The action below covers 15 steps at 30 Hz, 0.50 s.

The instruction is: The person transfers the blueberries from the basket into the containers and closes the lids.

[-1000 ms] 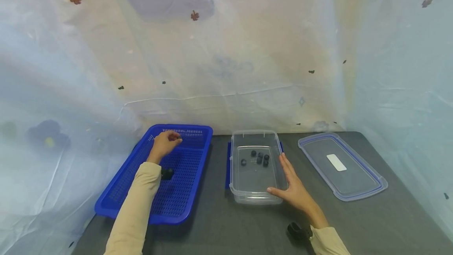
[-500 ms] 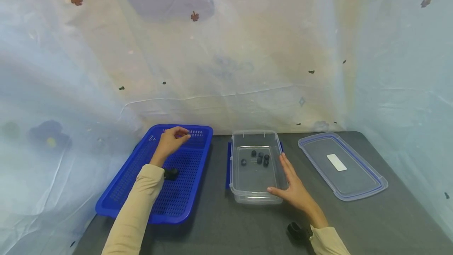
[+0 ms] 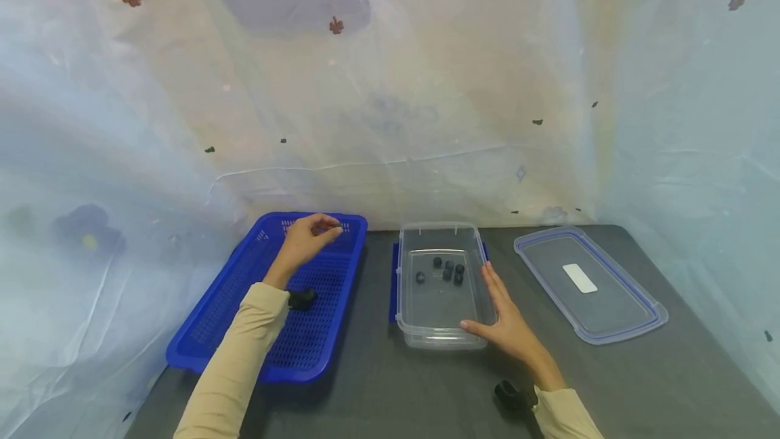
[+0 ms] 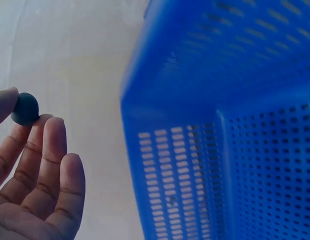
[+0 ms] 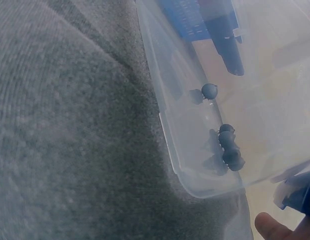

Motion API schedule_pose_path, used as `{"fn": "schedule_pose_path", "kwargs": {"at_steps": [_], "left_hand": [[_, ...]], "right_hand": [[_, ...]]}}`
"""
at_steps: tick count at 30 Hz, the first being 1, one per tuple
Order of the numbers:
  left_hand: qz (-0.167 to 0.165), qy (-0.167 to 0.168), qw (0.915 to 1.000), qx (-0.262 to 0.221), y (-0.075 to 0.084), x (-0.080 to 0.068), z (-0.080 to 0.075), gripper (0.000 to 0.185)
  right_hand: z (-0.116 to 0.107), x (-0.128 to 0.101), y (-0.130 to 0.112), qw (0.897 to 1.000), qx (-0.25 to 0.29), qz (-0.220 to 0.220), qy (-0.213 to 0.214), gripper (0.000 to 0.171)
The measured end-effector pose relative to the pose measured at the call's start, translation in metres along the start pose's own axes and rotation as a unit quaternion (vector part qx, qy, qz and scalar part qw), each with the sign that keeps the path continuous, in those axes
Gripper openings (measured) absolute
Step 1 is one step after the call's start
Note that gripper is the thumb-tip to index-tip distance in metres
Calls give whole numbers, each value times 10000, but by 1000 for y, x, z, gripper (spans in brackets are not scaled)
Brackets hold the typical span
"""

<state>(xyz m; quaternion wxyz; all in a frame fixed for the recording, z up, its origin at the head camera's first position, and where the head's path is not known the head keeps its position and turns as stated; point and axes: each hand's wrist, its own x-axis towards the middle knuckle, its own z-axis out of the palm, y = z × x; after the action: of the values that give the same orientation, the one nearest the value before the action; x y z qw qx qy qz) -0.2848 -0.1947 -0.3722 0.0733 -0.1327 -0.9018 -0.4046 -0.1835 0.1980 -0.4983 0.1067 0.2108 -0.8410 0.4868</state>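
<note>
The left hand (image 3: 305,241) pinches a small round dark-blue berry (image 4: 25,108) above the long blue perforated plastic basket (image 3: 317,330). The right hand (image 3: 506,324), fingers straight, rests against the clear rectangular plastic container (image 3: 441,337), whose long axis runs away from the person.

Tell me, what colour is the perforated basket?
Bright blue basket; the left wrist view shows it best.

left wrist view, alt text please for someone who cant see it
A left hand pinches a small dark ball between thumb and fingertip, other fingers loosely straight. Beside it, filling the right of the picture, is a blue slotted basket.

basket (image 3: 307,330) left, tub (image 3: 440,303) centre, lid (image 3: 588,286) right
</note>
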Motion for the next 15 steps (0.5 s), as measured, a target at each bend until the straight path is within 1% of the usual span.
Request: {"fn": "schedule_pose_path", "kwargs": {"at_steps": [6,11,15], "left_hand": [[91,-159,9996,-227,19,-1,7,26],[139,-346,9982,-468,36,-2,18,27],[120,-388,9972,-624,47,-2,27,27]], "right_hand": [[0,1,-1,10000,17,35,-20,108],[0,-1,-2,9999,67,72,-22,109],[0,-1,-2,9999,88,72,-48,109]]}}
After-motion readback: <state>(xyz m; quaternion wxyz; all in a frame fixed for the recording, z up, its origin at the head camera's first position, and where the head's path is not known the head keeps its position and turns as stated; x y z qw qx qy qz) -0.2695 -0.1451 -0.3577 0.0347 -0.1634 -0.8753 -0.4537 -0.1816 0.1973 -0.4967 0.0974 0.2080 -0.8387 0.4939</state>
